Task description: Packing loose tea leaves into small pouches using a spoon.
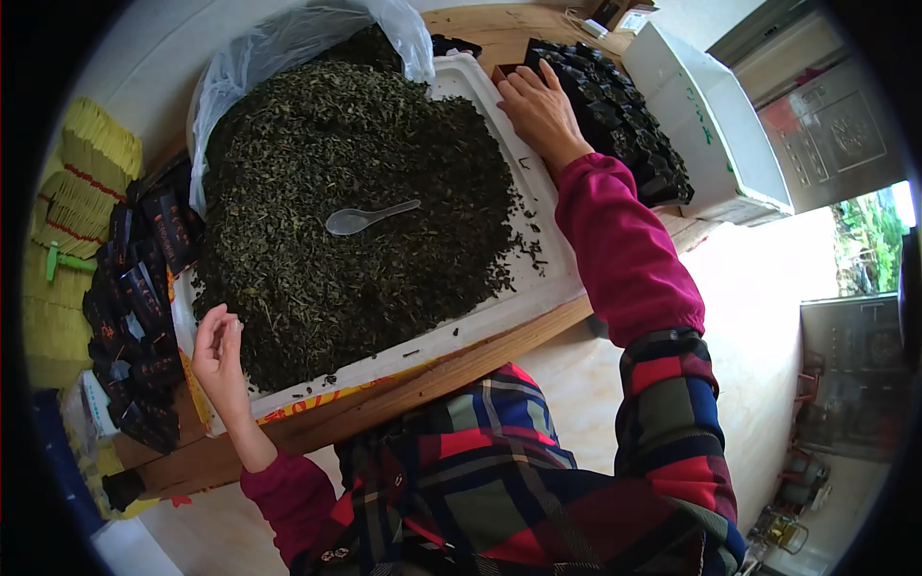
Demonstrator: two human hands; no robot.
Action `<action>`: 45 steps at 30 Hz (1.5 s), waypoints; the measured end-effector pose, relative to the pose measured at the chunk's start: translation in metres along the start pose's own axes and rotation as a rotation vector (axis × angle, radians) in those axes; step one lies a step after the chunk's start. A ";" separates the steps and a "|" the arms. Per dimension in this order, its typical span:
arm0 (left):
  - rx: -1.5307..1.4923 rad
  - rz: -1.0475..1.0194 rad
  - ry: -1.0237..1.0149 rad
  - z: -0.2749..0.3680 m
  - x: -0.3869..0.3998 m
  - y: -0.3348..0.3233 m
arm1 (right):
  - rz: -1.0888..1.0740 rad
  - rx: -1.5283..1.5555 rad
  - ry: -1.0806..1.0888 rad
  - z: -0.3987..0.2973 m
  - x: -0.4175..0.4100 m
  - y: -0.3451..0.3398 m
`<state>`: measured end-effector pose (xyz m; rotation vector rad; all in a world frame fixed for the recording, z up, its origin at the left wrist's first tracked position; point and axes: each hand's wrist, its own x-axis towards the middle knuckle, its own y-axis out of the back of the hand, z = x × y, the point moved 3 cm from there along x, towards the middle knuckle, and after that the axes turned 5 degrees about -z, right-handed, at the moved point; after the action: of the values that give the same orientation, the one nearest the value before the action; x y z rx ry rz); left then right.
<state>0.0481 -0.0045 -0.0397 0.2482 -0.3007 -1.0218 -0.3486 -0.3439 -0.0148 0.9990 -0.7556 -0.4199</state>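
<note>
A large heap of dried dark-green leaves [346, 158] fills much of a white tray [536, 248], partly inside a clear plastic bag [288, 43]. On the heap lies a translucent plastic spoon [360, 217]. My right hand [536, 104] reaches past the tray's right side, its fingers bent at a small reddish-brown box [506, 72] beside rows of black packets [612, 115]; whether it grips anything is hidden. My left hand [218, 345] hovers over the tray's near left corner, thumb and fingers curled loosely, nothing seen between them.
Dark printed pouches [144, 309] are piled left of the tray, beside stacked yellow packets [86, 187] and a green plastic item [65, 261]. A white foam box [713, 129] stands at the right end of the wooden table [446, 385].
</note>
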 end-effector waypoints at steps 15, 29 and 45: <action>-0.102 0.070 -0.033 0.016 -0.013 0.007 | -0.080 0.832 -0.023 -0.116 -0.073 0.084; 0.064 0.490 0.035 -0.040 -0.066 0.120 | -0.027 0.683 0.169 -0.183 -0.018 0.053; 0.593 0.639 0.701 -0.072 0.016 0.164 | -0.112 1.041 -0.165 -0.162 -0.031 0.062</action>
<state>0.2124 0.0687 -0.0485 0.9541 -0.0197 -0.1530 -0.2519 -0.1971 -0.0245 2.0015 -1.0982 -0.1827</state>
